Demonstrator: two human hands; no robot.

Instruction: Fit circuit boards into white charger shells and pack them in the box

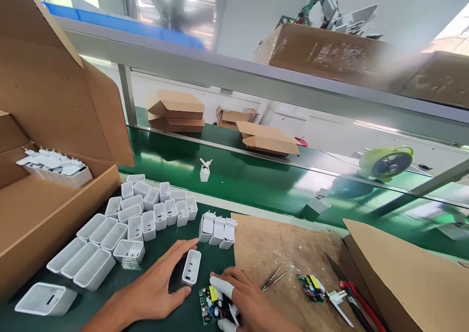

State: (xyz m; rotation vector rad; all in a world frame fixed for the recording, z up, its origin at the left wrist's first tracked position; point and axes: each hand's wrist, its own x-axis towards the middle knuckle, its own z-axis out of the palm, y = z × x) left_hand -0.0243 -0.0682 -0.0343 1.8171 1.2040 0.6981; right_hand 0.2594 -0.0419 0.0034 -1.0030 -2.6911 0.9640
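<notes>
My left hand [157,283] is spread around a white plastic charger case [191,267] on the dark green surface. The thumb lies at the case's near base and the fingers reach past its far left side; firm contact cannot be made out. My right hand [245,293], with white covers on some fingertips, grips a green circuit board [208,305] carrying a yellow part. Its fingers hide part of the board. Behind the hands stand several white cases with parts on top [217,230]. To the left are rows of open-topped white cases [104,232].
At right, tweezers [273,279], another circuit board [310,288] and red-handled pliers [353,293] lie on brown cardboard [271,244]. Cardboard boxes flank the area at left [73,215] and right [406,273]. Beyond runs a green conveyor belt [249,180] with white pieces on it, beneath a shelf [220,68].
</notes>
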